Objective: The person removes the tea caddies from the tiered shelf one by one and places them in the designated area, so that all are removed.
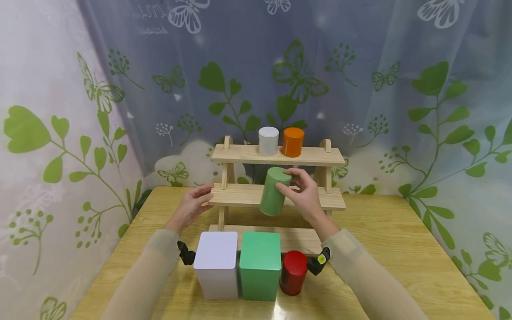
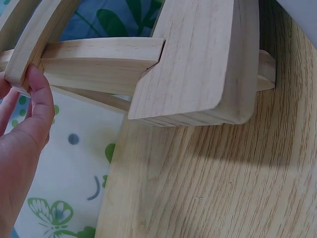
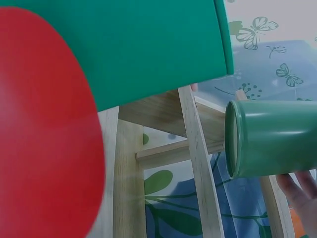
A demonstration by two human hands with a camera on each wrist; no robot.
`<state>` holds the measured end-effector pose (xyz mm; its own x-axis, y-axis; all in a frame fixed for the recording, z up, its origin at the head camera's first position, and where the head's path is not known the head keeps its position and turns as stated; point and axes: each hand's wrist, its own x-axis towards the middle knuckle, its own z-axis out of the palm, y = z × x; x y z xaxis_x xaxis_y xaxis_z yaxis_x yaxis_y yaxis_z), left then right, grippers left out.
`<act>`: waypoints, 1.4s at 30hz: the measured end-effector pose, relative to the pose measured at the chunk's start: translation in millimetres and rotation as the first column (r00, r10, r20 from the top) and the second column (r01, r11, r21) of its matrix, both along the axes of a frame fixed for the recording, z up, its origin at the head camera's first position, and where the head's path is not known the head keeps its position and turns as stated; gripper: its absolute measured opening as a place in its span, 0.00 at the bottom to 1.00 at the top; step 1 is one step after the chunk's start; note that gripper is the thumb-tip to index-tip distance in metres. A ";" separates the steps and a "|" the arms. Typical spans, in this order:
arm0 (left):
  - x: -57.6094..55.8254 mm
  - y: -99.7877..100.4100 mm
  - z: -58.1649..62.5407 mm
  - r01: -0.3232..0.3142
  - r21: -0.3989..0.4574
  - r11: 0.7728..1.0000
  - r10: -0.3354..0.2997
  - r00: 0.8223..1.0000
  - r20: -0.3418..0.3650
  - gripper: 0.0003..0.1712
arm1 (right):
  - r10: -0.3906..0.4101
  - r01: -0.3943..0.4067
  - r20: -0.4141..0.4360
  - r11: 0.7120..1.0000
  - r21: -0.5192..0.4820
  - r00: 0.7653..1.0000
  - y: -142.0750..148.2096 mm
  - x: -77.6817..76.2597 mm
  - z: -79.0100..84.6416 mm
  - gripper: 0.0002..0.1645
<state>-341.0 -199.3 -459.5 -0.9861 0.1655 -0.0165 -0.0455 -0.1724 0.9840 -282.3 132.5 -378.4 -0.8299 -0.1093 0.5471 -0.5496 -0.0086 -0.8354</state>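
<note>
My right hand grips a green cylindrical canister near its top, thumb on one side and fingers on the other. The canister tilts slightly in front of the middle shelf of a three-tier wooden rack. In the right wrist view the green canister shows its round base. My left hand holds the left end of that middle shelf; in the left wrist view its fingers pinch the shelf's end. A white canister and an orange canister stand side by side on the top shelf.
In front of the rack stand a white box, a green box and a red canister, in a row on the wooden table. The bottom shelf is partly hidden behind them. A patterned curtain hangs behind.
</note>
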 end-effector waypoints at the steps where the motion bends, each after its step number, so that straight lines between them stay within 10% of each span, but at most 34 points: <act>1: 0.1 -0.3 -0.3 0.000 0.005 1.000 0.000 1.000 0.003 0.28 | 0.008 -0.008 -0.001 1.000 -0.009 1.000 0.6 1.3 -0.5 0.24; 42: -0.9 -1.7 0.3 0.016 0.019 1.000 -0.016 1.000 -0.002 0.28 | -0.037 0.027 -0.056 0.984 -0.178 0.998 56.9 45.8 -17.4 0.23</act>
